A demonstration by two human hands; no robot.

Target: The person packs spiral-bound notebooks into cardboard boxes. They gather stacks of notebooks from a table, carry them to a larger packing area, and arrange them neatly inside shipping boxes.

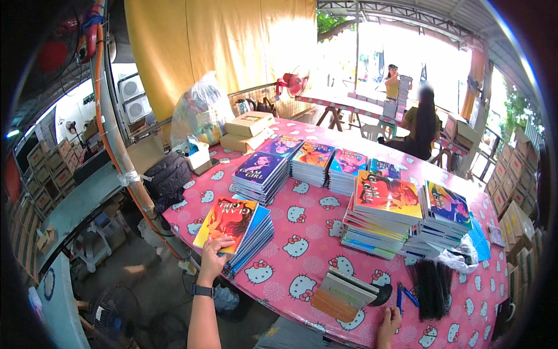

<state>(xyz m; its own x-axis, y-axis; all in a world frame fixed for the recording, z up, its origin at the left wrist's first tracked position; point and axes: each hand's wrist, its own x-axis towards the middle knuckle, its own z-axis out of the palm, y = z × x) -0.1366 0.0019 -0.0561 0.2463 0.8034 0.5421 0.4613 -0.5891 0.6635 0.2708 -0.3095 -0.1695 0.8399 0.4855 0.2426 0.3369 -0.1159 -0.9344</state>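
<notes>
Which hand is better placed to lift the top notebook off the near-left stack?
Left. The left hand already rests on the near edge of the orange-covered top notebook, fingers on its cover. The right hand sits far off at the table edge, near the blue pens.

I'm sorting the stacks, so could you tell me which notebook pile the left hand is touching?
The left hand rests on the orange-covered pile at the table's near-left edge, apart from the others.

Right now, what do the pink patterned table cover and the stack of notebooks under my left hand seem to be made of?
The pink cat-patterned table cover looks like wipe-clean plastic or oilcloth: smooth with a slight sheen. The notebook stack under the left hand looks like paper with glossy printed card covers; thin page edges show.
</notes>
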